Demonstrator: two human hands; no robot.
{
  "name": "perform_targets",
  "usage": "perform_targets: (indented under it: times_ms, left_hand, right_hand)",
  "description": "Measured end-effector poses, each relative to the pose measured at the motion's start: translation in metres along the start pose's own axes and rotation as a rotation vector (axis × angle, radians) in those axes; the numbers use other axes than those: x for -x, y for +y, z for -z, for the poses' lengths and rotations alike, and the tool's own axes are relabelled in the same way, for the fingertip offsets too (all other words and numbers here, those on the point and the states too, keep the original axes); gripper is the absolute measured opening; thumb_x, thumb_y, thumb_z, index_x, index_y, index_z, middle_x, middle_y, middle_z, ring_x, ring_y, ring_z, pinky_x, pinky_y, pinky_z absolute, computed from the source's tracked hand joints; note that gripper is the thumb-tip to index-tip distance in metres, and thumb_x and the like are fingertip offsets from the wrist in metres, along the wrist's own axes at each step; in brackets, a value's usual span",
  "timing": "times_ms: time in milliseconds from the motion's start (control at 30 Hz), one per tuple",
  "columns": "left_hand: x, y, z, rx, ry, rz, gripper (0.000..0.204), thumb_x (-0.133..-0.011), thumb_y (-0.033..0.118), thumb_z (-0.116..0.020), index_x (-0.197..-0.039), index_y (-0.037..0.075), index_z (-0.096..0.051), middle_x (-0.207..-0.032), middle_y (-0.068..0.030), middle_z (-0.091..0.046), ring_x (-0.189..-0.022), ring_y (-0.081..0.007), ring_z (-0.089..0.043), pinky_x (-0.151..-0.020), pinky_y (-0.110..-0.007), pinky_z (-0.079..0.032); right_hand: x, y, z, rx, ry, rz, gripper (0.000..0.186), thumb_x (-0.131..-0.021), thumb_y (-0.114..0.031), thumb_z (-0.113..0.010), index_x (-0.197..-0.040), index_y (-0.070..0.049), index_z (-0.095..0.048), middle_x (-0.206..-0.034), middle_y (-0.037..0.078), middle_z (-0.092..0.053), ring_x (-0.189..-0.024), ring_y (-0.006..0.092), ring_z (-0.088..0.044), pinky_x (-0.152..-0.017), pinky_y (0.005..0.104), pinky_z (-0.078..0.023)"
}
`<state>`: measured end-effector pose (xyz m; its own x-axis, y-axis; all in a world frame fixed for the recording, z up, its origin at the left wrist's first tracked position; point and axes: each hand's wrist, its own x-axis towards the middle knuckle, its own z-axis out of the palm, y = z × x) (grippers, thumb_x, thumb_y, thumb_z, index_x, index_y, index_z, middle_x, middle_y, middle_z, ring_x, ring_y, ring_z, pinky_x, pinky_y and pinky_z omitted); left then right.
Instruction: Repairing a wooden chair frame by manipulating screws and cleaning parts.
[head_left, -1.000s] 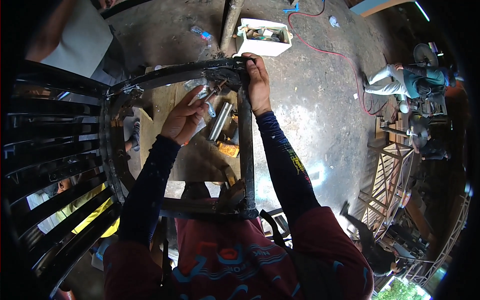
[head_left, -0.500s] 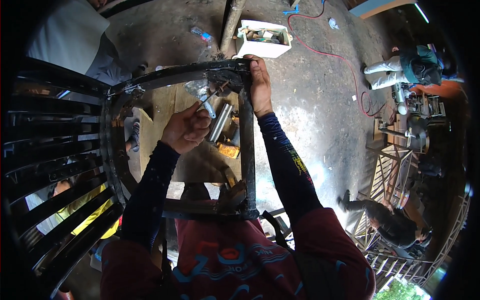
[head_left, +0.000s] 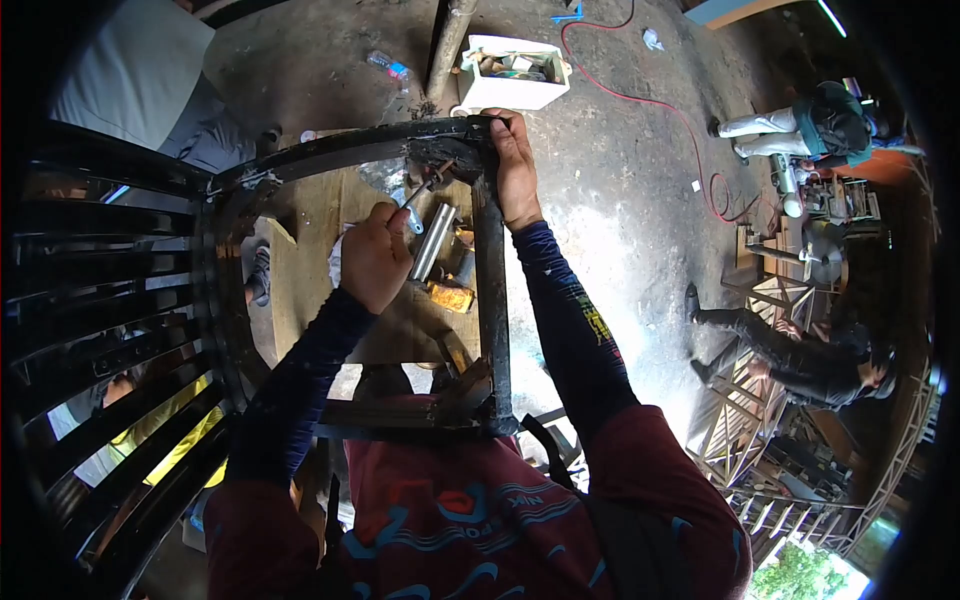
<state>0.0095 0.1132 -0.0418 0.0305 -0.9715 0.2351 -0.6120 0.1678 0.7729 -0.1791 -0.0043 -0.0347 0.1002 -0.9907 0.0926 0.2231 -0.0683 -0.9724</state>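
A dark wooden chair frame (head_left: 489, 290) lies before me, its slatted back (head_left: 105, 262) at the left. My left hand (head_left: 378, 258) is closed inside the open seat frame, around a slim screwdriver-like metal rod (head_left: 424, 190). The rod's far end reaches a brownish fastener at the far right corner block (head_left: 432, 152); its handle is hidden in my fist. At that same corner my right hand (head_left: 516, 172) grips the frame, thumb on top. Below, seen through the opening, a shiny metal cylinder (head_left: 433, 242) and a yellow-orange block (head_left: 451, 297) rest on a wooden board (head_left: 300, 310).
A white tool bin (head_left: 512, 92) stands beyond the frame near a post (head_left: 450, 45), with a plastic bottle (head_left: 388, 66) beside it. A red hose (head_left: 690, 118) curves over the floor. Other people are at far left, lower left and right, near stacked metal frames (head_left: 745, 400).
My left hand has turned about the rod, its knuckles now upward, and shifted slightly. My right hand keeps its hold on the corner. The person at lower right has moved.
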Motion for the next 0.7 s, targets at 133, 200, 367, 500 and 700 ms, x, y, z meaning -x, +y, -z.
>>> perform_targets:
  times_ms: [133,200,367,500,700]
  left_hand:
    - [0.001,-0.002,-0.008,-0.166,0.118,-0.089,0.01,-0.098,0.014,-0.055,-0.095,0.004,-0.055,-0.068,-0.0191,-0.062,-0.057,-0.0375,-0.06,-0.051,-0.045,-0.045]
    - [0.002,0.004,0.001,-0.217,0.085,-0.058,0.012,-0.099,0.017,-0.055,-0.096,0.005,-0.055,-0.07,-0.017,-0.065,-0.054,-0.0356,-0.061,-0.049,-0.044,-0.046]
    - [-0.001,0.007,0.035,1.743,-0.394,0.822,0.036,-0.107,0.033,-0.041,-0.115,0.0,-0.056,-0.105,-0.0169,-0.069,-0.08,-0.0226,-0.067,-0.064,-0.031,-0.054]
    - [0.005,-0.007,0.025,1.928,-0.467,0.89,0.041,-0.108,0.03,-0.038,-0.122,-0.005,-0.054,-0.109,-0.0186,-0.068,-0.084,-0.0229,-0.067,-0.069,-0.028,-0.057]
    - [-0.011,-0.007,0.029,2.102,-0.625,0.871,0.035,-0.108,0.026,-0.04,-0.111,-0.004,-0.056,-0.091,-0.0129,-0.064,-0.069,-0.0154,-0.059,-0.053,-0.021,-0.052]
  right_hand:
    - [-0.006,0.0,-0.004,-0.065,-0.046,0.002,0.023,-0.106,-0.027,-0.046,-0.116,-0.009,-0.055,-0.105,-0.001,-0.054,-0.098,0.0094,-0.047,-0.093,0.0237,-0.039]
    - [-0.006,0.001,0.004,0.008,-0.036,-0.003,0.024,-0.107,-0.028,-0.046,-0.116,-0.008,-0.055,-0.105,-0.001,-0.055,-0.097,0.0093,-0.048,-0.092,0.0235,-0.04]
    - [-0.007,0.01,0.006,-0.058,-0.015,0.03,0.027,-0.107,-0.026,-0.043,-0.121,-0.006,-0.056,-0.107,0.003,-0.06,-0.098,0.0112,-0.056,-0.091,0.0238,-0.046]
    - [-0.005,0.005,0.0,-0.005,-0.012,0.028,0.024,-0.106,-0.021,-0.043,-0.12,-0.007,-0.057,-0.107,0.003,-0.06,-0.097,0.0098,-0.055,-0.09,0.023,-0.046]
    - [-0.003,-0.003,-0.001,0.052,0.002,0.011,0.027,-0.107,-0.025,-0.043,-0.121,-0.006,-0.056,-0.108,0.004,-0.06,-0.098,0.011,-0.056,-0.092,0.0243,-0.045]
